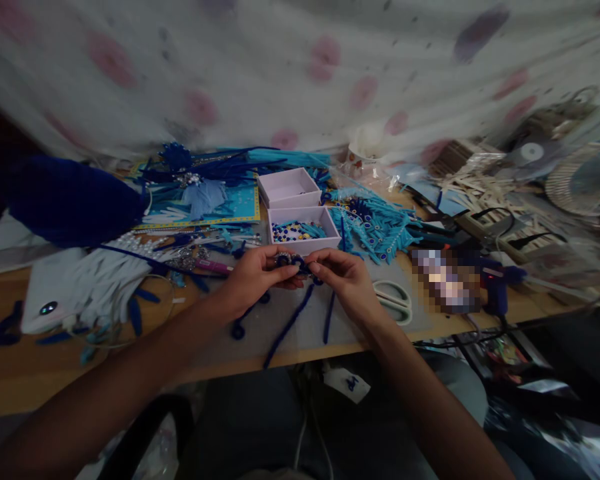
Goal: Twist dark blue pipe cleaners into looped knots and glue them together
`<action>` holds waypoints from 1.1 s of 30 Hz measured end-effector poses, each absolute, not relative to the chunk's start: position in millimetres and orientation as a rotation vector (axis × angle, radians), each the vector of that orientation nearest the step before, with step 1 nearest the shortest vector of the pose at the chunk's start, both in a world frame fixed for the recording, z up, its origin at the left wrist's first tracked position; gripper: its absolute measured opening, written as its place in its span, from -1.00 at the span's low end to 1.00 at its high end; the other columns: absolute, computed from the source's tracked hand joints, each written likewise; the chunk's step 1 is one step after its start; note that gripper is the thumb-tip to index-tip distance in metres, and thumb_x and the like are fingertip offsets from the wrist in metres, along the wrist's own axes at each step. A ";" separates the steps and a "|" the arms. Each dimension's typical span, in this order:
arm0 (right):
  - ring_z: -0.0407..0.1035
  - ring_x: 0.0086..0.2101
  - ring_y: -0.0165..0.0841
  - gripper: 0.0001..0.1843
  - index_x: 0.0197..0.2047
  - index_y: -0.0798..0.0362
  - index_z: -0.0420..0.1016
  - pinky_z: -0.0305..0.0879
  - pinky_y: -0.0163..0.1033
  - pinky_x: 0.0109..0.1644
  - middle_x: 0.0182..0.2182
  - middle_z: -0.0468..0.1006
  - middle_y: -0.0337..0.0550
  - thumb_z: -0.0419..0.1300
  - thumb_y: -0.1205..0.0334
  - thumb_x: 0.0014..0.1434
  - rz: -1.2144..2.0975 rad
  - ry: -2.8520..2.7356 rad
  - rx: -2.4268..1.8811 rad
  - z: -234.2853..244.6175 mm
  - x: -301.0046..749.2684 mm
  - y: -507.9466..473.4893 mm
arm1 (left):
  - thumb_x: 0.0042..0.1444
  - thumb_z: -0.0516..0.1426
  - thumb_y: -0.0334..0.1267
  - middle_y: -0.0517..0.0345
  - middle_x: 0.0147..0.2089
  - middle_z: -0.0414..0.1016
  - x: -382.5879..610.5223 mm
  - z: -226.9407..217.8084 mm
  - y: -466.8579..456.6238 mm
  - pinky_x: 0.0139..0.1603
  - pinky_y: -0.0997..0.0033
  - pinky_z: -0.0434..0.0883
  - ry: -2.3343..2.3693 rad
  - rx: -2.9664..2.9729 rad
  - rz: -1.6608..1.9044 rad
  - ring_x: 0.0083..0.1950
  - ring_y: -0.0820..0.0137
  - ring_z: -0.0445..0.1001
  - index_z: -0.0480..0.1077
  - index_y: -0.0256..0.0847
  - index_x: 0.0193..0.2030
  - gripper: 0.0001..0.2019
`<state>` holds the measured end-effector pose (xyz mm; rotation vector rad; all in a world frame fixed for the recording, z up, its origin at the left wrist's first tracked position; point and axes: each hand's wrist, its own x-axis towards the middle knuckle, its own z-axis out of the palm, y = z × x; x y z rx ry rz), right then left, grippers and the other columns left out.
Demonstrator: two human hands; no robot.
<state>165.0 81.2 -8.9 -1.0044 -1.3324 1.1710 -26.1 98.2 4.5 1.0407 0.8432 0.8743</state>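
My left hand [257,273] and my right hand [343,275] meet over the front middle of the table. Between their fingertips is a small dark blue piece of curled pipe cleaner [299,261], partly covered by the fingers. Both hands are closed on it in a pinch. Below them, a straight dark blue pipe cleaner [291,325] slants toward the table edge; whether it joins the held piece I cannot tell. A coiled blue piece [238,331] lies left of it. Just beyond my fingers stands a white box [307,247] of beads.
Pale-handled scissors [394,301] lie right of my right hand, with a glue gun [495,290] farther right. Turquoise pipe cleaner pieces [387,223] are heaped behind. White pieces [103,283] and a large dark blue bundle [75,200] fill the left. A second white box [290,195] stands behind.
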 end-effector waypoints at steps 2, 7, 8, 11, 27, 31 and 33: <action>0.45 -0.36 -0.38 -0.77 -0.29 -0.02 0.67 0.39 -0.26 -0.20 -0.35 0.64 -0.21 0.46 0.03 0.06 1.202 -1.325 -1.000 -7.9 166.7 82.7 | -0.07 0.44 -0.22 0.14 -0.34 0.66 -26.7 4.4 99.3 -0.20 0.33 0.61 0.835 1.029 0.861 -0.37 0.38 0.65 0.49 -0.28 -0.10 -0.59; 0.44 -0.37 -0.38 -0.72 -0.31 0.02 0.67 0.38 -0.26 -0.21 -0.38 0.63 -0.21 0.46 -0.01 0.04 1.270 -1.397 -0.996 -5.9 171.1 85.0 | -0.06 0.43 -0.24 0.15 -0.34 0.65 -26.5 6.2 99.7 -0.22 0.34 0.60 0.874 1.051 0.838 -0.37 0.38 0.64 0.49 -0.28 -0.12 -0.62; 0.45 -0.36 -0.37 -0.73 -0.30 0.01 0.67 0.39 -0.25 -0.19 -0.37 0.64 -0.20 0.46 -0.01 0.04 1.266 -1.416 -0.998 -5.8 171.7 85.2 | -0.05 0.42 -0.25 0.15 -0.33 0.64 -26.2 6.6 99.5 -0.21 0.34 0.60 0.890 1.068 0.831 -0.36 0.39 0.64 0.50 -0.28 -0.14 -0.65; 0.50 -0.30 -0.33 -0.76 -0.28 -0.01 0.70 0.42 -0.22 -0.14 -0.32 0.69 -0.19 0.46 0.03 0.03 1.223 -1.402 -1.020 -6.5 171.7 85.3 | -0.04 0.41 -0.27 0.12 -0.30 0.64 -25.5 6.8 99.3 -0.18 0.33 0.59 0.921 1.111 0.802 -0.32 0.38 0.63 0.52 -0.30 -0.22 -0.73; 0.51 -0.36 -0.37 -0.82 -0.33 -0.02 0.70 0.44 -0.25 -0.21 -0.37 0.69 -0.22 0.50 0.19 -0.06 1.171 -1.261 -1.029 -9.7 167.3 82.2 | -0.01 0.35 -0.37 0.14 -0.35 0.62 -22.2 7.8 98.4 -0.24 0.40 0.54 0.938 1.103 0.783 -0.36 0.42 0.60 0.54 -0.32 -0.25 -0.83; 0.49 -0.39 -0.35 -0.75 -0.36 -0.01 0.68 0.45 -0.24 -0.26 -0.39 0.68 -0.20 0.53 0.08 -0.10 1.182 -1.268 -1.029 -7.6 168.1 83.7 | -0.02 0.36 -0.37 0.15 -0.37 0.62 -22.2 10.5 97.5 -0.27 0.43 0.53 0.921 1.051 0.796 -0.38 0.44 0.59 0.54 -0.30 -0.31 -0.86; 0.48 -0.40 -0.37 -0.74 -0.37 -0.02 0.67 0.43 -0.25 -0.27 -0.41 0.66 -0.21 0.53 0.06 -0.11 1.209 -1.234 -1.001 -8.4 167.9 84.2 | -0.03 0.36 -0.36 0.14 -0.36 0.63 -22.6 12.2 97.6 -0.27 0.42 0.53 0.907 1.005 0.782 -0.39 0.43 0.59 0.54 -0.29 -0.31 -0.86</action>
